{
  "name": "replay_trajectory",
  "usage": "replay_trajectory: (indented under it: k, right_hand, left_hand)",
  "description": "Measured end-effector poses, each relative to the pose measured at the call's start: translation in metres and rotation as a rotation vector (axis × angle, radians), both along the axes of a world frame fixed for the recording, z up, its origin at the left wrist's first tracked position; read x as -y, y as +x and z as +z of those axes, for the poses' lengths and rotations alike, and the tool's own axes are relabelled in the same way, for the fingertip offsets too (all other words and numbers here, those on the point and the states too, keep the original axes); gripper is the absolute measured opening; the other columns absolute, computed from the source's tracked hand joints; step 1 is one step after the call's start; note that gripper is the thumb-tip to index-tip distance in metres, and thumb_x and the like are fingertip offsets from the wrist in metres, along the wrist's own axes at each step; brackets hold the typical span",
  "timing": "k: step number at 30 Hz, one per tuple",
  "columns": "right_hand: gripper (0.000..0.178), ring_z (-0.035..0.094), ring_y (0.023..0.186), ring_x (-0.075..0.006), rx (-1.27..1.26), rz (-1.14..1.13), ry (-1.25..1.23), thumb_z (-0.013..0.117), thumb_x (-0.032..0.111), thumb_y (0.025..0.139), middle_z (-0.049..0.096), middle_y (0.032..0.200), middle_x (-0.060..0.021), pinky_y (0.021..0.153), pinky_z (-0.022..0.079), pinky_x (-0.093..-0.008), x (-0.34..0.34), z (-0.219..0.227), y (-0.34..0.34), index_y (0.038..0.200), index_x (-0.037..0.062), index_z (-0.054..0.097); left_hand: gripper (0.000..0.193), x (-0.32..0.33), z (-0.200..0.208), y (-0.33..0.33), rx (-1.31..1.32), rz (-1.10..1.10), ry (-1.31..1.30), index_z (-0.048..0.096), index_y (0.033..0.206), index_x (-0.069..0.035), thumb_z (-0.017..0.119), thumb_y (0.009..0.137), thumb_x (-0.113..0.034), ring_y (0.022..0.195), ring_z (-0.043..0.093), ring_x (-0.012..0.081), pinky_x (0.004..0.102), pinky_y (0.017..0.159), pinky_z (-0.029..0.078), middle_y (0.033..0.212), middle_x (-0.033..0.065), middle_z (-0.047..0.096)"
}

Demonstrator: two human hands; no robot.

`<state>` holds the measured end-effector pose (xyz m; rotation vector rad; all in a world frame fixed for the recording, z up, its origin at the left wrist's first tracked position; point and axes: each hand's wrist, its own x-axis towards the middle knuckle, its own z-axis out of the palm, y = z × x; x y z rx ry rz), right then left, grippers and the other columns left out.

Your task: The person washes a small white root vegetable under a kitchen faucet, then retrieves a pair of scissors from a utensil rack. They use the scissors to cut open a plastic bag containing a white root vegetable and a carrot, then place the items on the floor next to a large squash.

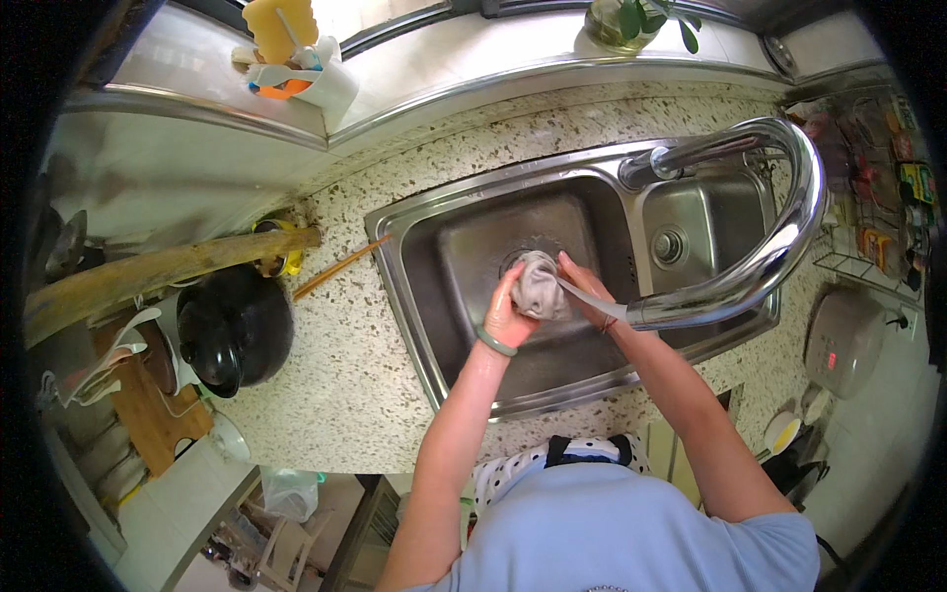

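A bunched wet grey cloth (539, 286) is held over the large sink basin (464, 227). My left hand (505, 318), with a pale green bangle at its wrist, wraps the cloth from the left. On the other side, my right hand (589, 288) is cupped against the cloth, its lower fingers partly hidden. A stream of water (582, 296) runs from the chrome faucet (804, 212) onto the cloth between my hands. Beneath them, the basin's drain is partly covered.
The smaller basin (695, 232) adjoins on the right. Brown chopsticks (340, 268) lie by the sink's left rim, near a black lidded pot (235, 331) and a wooden pole (168, 261). A plant in a glass vase (617, 28) and a white utensil holder (330, 84) stand on the sill.
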<state>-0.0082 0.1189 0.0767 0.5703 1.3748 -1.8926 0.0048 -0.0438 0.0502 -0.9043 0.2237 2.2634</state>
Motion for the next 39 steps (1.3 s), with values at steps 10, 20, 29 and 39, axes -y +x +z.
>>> replay_trajectory:
  k: [10,20,29,39]
  right_hand:
    - [0.022,0.060,0.066,-0.0210,-0.590,0.164,0.597,0.061,0.022,0.083,0.062,0.073,-0.0117,0.055,0.045,-0.0309,0.043,0.012,0.020,0.092,0.0032,0.055]
    - [0.036,0.057,0.065,-0.0414,-0.609,0.235,0.912,0.041,0.029,0.092,0.057,0.070,-0.0247,0.058,0.045,-0.0457,0.024,-0.041,-0.002,0.079,0.0011,0.059]
    - [0.039,0.059,0.071,-0.0407,-0.934,0.294,0.928,0.039,0.031,0.092,0.058,0.073,-0.0242,0.059,0.046,-0.0463,0.036,-0.069,0.016,0.079,0.0023,0.061]
    - [0.029,0.056,0.084,-0.0113,-0.300,0.056,0.218,0.052,0.028,0.089,0.062,0.084,-0.0058,0.076,0.045,-0.0277,0.006,-0.034,0.002,0.095,0.0006,0.062]
  left_hand:
    - [0.044,-0.002,-0.023,-0.003,-0.067,-0.194,-0.393,0.052,0.110,-0.010,0.052,0.087,-0.047,0.091,0.058,0.0192,0.0319,0.076,0.047,0.102,0.0063,0.061]
    - [0.047,-0.049,-0.034,0.012,-0.013,-0.235,-0.729,0.054,0.110,-0.005,0.042,0.091,-0.046,0.097,0.054,0.0167,0.0309,0.084,0.043,0.108,0.0049,0.056]
    - [0.046,-0.038,-0.041,0.005,0.083,-0.028,-0.698,0.063,0.088,-0.003,0.051,0.083,-0.048,0.071,0.057,0.0169,0.0329,0.063,0.045,0.081,0.0062,0.060]
    - [0.056,0.002,-0.043,-0.004,0.050,-0.016,-0.266,0.050,0.115,-0.002,0.045,0.089,-0.050,0.105,0.056,0.0257,0.0407,0.094,0.043,0.115,0.0116,0.057]
